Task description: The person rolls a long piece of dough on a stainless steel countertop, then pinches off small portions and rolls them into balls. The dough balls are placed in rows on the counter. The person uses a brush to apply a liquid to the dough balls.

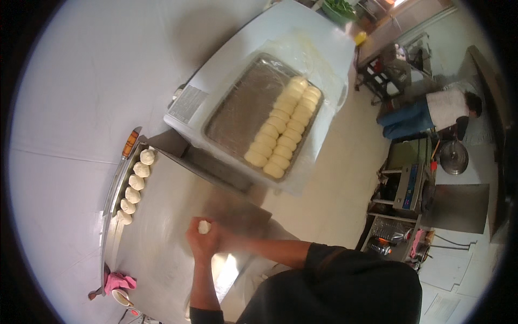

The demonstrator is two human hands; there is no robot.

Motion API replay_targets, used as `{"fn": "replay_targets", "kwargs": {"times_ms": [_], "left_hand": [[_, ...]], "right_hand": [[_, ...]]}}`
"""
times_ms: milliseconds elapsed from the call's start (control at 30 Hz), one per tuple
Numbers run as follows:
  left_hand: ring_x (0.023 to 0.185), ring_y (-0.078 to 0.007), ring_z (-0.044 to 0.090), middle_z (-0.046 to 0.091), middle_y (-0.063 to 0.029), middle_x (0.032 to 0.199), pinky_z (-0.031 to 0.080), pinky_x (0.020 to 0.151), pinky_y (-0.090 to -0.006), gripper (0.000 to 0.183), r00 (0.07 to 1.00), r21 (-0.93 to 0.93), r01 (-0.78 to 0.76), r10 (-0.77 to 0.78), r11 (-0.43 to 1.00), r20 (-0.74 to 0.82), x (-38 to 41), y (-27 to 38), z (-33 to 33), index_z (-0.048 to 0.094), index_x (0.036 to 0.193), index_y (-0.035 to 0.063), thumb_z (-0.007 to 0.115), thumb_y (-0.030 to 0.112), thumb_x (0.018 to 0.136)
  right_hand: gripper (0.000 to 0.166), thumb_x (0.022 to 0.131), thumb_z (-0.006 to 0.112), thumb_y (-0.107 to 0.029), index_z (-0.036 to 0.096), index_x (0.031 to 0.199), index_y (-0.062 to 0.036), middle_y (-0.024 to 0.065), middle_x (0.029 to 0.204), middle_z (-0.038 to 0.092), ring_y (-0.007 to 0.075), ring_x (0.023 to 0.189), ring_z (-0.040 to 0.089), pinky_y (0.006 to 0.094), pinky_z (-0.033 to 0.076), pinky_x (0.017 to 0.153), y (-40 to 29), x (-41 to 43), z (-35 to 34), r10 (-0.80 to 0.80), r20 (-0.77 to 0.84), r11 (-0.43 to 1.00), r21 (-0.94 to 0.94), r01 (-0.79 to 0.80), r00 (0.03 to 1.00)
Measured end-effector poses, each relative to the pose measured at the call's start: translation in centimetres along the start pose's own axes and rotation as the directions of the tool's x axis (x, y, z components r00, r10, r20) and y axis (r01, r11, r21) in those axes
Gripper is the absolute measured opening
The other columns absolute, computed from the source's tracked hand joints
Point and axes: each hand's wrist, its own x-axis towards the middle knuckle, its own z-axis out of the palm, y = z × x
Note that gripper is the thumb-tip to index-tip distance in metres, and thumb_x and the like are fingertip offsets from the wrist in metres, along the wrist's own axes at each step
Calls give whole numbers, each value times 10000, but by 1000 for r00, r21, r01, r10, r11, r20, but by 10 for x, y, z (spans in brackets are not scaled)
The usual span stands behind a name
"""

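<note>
A piece of white dough (204,227) shows at the top of my left hand (198,241), whose fingers are closed around it. My right hand (221,238) is pressed close against the left one; it is blurred, and its fingers are largely hidden. Both are above the stainless steel worktop (162,227). Along the worktop's far edge, several dough balls (136,182) sit in a row. Beyond the worktop, a rectangular metal tray (238,109) under clear plastic film holds two rows of shaped dough pieces (283,129) on its right side.
A knife with a wooden handle (130,143) lies along the worktop's wall edge. A pink cloth (119,281) and a white bowl (120,297) are at the lower left. Across the floor, another person (439,111) bends near a counter with a round metal pan (454,157).
</note>
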Motion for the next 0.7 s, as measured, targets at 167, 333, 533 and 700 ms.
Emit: {"fn": "replay_targets", "kwargs": {"times_ms": [167, 333, 533, 700], "left_hand": [[749, -112, 616, 677, -17, 791, 515, 688, -289, 129, 999, -489, -43, 35, 871, -24, 47, 66, 31, 683, 905, 37, 721, 79, 789], [689, -188, 669, 690, -88, 800, 540, 625, -317, 128, 980, -680, 194, -176, 707, 97, 21, -21, 17, 662, 993, 3, 675, 61, 880], [895, -198, 702, 751, -105, 1016, 554, 791, -325, 276, 985, -322, 166, -144, 932, 92, -7, -55, -58, 731, 1057, -19, 590, 213, 1011], [890, -231, 706, 754, -116, 963, 545, 804, -350, 295, 956, -319, 284, -292, 904, 22, -3, -100, -75, 771, 1007, -17, 560, 182, 958]], "right_hand": [[964, 889, 768, -198, 196, 1648, -37, 233, 1626, 321, 372, 1511, 337, 451, 288, 1240, 30, -31, -49, -185, -223, 895, -441, 71, 957], [898, 821, 824, -154, 355, 1586, -104, 192, 1439, 577, 324, 1324, 591, 423, 451, 1118, -6, -33, -31, 60, -99, 975, -206, -79, 993], [615, 743, 825, -124, 621, 1320, -72, 218, 1213, 705, 401, 1150, 677, 459, 540, 977, -38, 17, 3, 176, 144, 883, -461, -91, 974], [387, 787, 724, -58, 663, 1169, -64, 196, 1096, 722, 417, 1062, 685, 487, 564, 884, 2, 41, 39, -40, 7, 725, -688, 34, 999]]}}
